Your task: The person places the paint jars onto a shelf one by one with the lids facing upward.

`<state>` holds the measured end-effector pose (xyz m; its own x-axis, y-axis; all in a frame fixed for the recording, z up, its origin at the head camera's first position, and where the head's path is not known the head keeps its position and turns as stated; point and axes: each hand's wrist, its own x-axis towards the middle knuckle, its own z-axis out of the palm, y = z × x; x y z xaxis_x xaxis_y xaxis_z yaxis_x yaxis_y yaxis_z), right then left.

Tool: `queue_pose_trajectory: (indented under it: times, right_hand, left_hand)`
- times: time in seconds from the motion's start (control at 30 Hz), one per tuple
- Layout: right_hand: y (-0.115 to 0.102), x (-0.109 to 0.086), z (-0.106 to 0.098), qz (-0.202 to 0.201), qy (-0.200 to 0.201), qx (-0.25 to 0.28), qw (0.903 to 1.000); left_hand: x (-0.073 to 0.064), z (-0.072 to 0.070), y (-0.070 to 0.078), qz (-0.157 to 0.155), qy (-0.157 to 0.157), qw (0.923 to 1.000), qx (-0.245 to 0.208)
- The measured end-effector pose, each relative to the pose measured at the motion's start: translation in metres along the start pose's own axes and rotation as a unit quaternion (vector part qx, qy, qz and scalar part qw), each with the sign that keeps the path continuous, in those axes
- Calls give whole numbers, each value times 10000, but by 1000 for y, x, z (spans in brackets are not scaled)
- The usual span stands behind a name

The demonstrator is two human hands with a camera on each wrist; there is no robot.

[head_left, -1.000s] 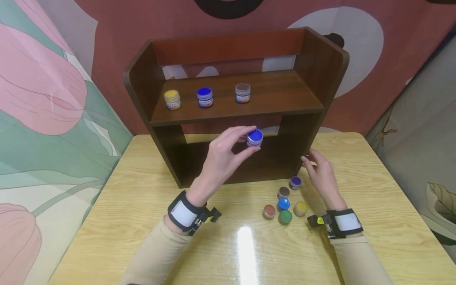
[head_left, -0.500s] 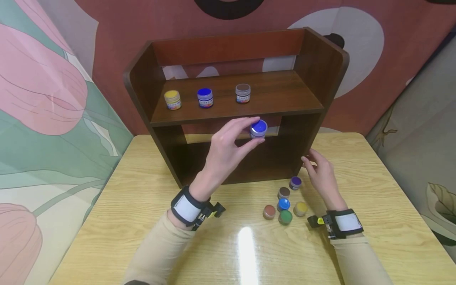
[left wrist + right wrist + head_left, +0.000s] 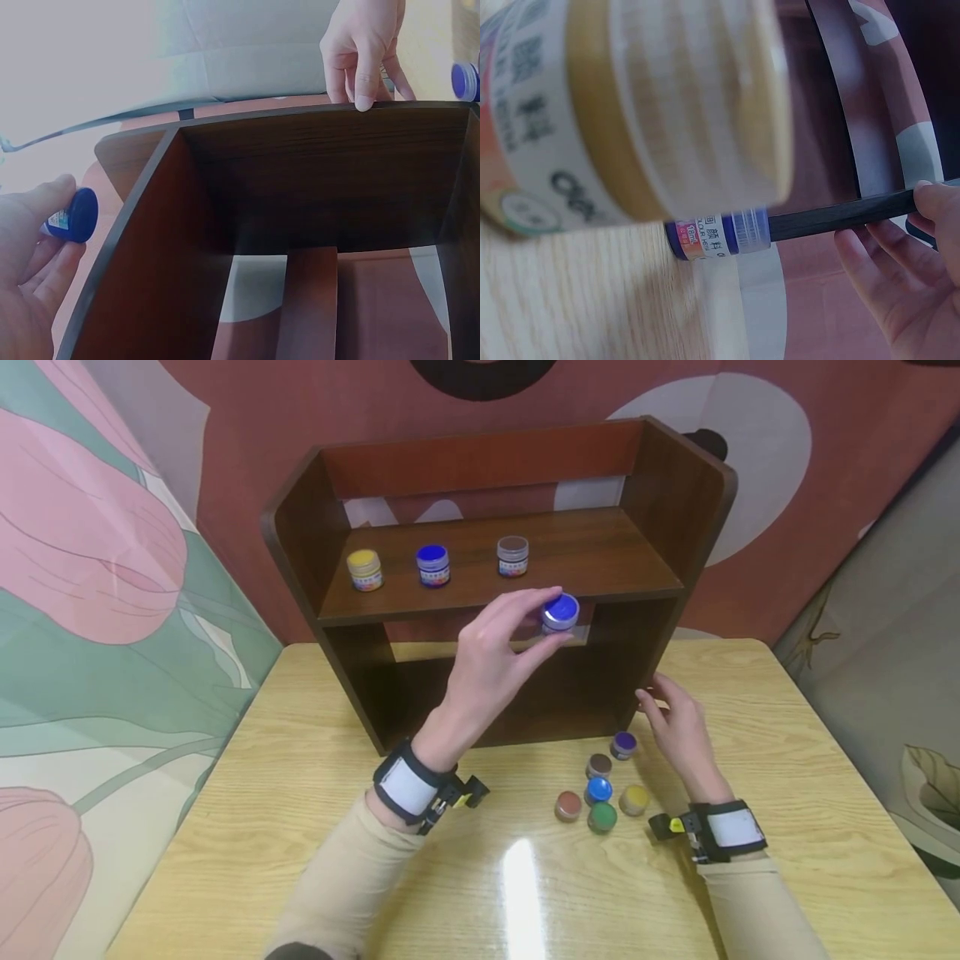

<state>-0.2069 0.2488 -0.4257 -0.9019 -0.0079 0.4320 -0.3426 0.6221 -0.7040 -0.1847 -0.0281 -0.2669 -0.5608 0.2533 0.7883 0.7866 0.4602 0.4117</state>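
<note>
My left hand [image 3: 483, 656] pinches a small paint jar [image 3: 560, 612] with a blue lid between thumb and fingers. It is just below and in front of the upper shelf board's front edge, right of centre. In the left wrist view the same blue-lidded jar [image 3: 79, 216] shows tilted sideways beside the board. The right hand [image 3: 678, 727] grips the edge of the dark wooden shelf's right side panel [image 3: 817, 216], thumb on one face and fingers on the other. On the upper board stand a yellow jar [image 3: 365, 571], a blue jar [image 3: 433, 567] and a brown jar [image 3: 513, 557], spaced apart.
Between the arms, several jars cluster on the table: purple [image 3: 623, 745], dark brown [image 3: 598, 766], light blue [image 3: 598, 790], green [image 3: 602, 817], yellow [image 3: 634, 799] and reddish brown [image 3: 568, 806]. The shelf's lower compartment [image 3: 517, 702] is behind the left hand. Patterned curtains hang around.
My left hand has lifted the blue-lidded jar upward and a little to the right, from the lower opening toward the upper board's edge. The right hand stays put.
</note>
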Motion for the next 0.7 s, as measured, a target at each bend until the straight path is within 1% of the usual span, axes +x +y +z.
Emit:
queue_pose_trajectory:
  times: [0.33,0.53,0.7]
  right_hand:
    - [0,0,0,-34,16,-1,10000]
    - [1,0,0,-45,24,5,10000]
    - [1,0,0,-33,13,-38,10000]
  left_hand:
    - [6,2,1,-49,16,10000,23]
    - [12,4,1,4,31,9999,120]
    - [17,6,1,-25,14,9999,155]
